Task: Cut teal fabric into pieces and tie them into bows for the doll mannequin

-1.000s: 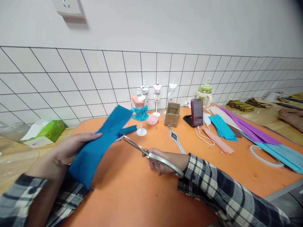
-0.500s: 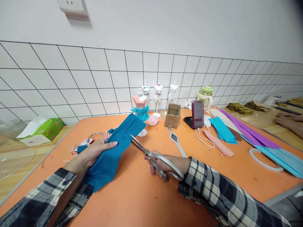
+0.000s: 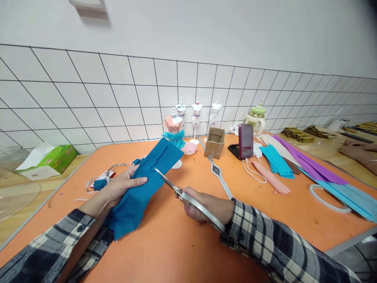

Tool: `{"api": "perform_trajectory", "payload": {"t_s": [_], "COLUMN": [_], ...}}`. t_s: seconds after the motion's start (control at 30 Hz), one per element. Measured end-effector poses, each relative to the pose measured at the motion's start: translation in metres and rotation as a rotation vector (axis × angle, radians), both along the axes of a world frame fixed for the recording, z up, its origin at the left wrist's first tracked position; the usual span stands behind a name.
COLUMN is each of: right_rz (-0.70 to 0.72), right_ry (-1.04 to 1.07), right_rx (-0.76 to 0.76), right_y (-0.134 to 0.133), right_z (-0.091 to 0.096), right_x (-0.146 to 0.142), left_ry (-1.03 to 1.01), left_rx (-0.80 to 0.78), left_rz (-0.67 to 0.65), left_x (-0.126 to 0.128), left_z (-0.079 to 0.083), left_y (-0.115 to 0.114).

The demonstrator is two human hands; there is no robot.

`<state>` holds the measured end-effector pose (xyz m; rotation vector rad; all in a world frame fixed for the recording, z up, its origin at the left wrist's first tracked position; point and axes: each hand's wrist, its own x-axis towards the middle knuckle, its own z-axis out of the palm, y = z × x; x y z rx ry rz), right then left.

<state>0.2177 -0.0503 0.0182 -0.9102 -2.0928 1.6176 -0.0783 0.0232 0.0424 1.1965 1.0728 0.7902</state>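
My left hand (image 3: pixel 126 184) grips a long piece of blue cloth (image 3: pixel 153 167) at its left edge, thumb on top, and holds it raised above the table. Dark lines are marked on the upper part of the cloth, and its lower end hangs down toward the table. In my right hand (image 3: pixel 200 204) is a pair of metal scissors (image 3: pixel 194 202), its fingers wrapped round the handles. The blades point up and left and lie across the right edge of the cloth, looking nearly closed. Part of the lower blade is hidden by the cloth.
Small white mannequin stands (image 3: pixel 196 114), a cardboard box (image 3: pixel 215 143), a phone (image 3: pixel 246 141) and a green-lidded bottle (image 3: pixel 256 118) line the back of the orange table (image 3: pixel 176 251). Coloured cloth strips (image 3: pixel 277 161) lie right. Another person's hands (image 3: pixel 357 153) rest at far right.
The scissors moved left onto the cloth's edge, and their blades and handles came closer together. My left hand kept its hold on the cloth. The view tilted slightly.
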Motion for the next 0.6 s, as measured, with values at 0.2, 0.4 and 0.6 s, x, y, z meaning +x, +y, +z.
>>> {"api": "perform_trajectory", "payload": {"t_s": [0.2,0.4,0.6], "right_rz": [-0.043,-0.061,-0.061], "right_ry": [-0.073,-0.094,-0.097], "right_rx": [0.021,0.224,0.219], "right_y": [-0.002,-0.004,-0.007], "right_z": [0.000,0.003,0.005], "right_x": [-0.004,-0.007,-0.012], "left_ry": [-0.046,-0.026,-0.034], "left_rx": [0.019,-0.018,-0.003], "left_rz": [0.031,-0.036,-0.032], "left_x": [0.011,0.013,0.013], "left_z": [0.004,0.006,0.004], "left_y": [-0.011,-0.012,-0.011]}}
